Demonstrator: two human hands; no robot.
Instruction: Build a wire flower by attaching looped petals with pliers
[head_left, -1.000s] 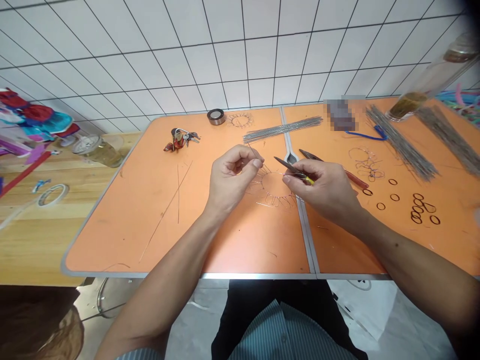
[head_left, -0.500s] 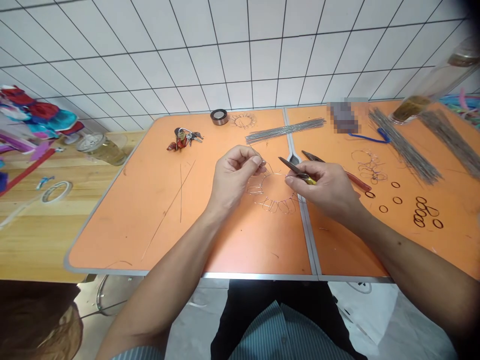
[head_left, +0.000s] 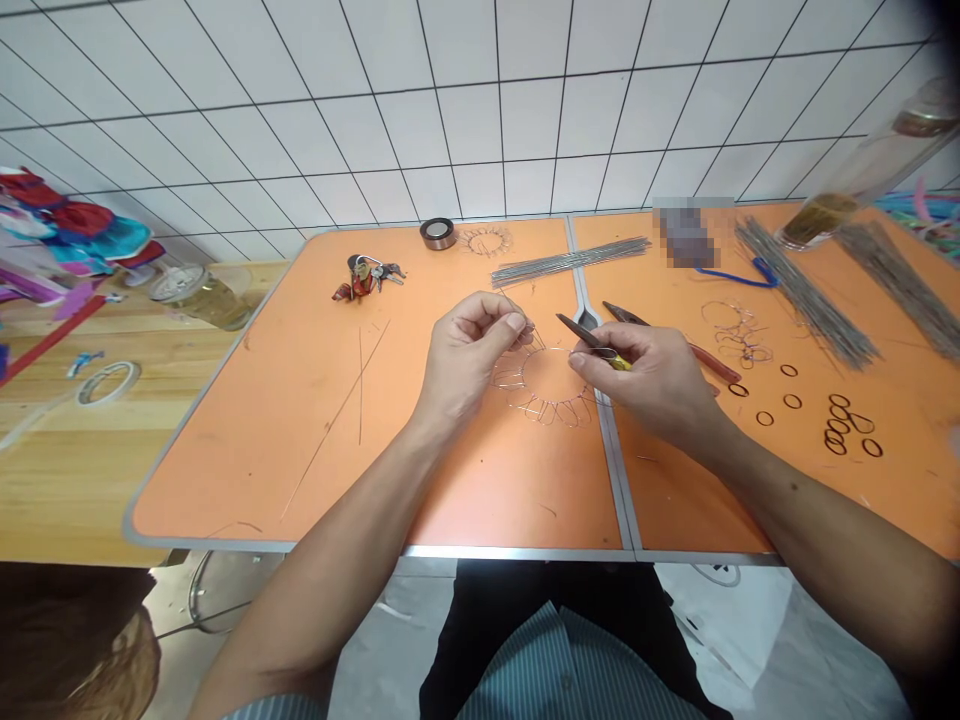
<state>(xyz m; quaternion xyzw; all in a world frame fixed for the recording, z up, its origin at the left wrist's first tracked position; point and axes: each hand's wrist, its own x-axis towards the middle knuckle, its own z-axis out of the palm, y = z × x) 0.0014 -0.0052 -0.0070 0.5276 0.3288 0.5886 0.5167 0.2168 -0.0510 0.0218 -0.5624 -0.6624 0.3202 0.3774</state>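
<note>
Thumb and fingertips of my left hand are pinched on the thin wire of a looped ring. This wire ring, with several small loops round its rim, hangs or lies between my hands over the orange table. My right hand is closed around a dark-tipped tool with a yellow part, whose tip points up and left toward my left hand. Behind my right hand lie red-handled pliers, partly covered by it. Whether the right fingers also touch the ring is too small to tell.
Wire bundles, black tape and keys lie toward the back of the orange table. Several small dark rings are at right. Two loose wires lie at left. Jars stand at both sides.
</note>
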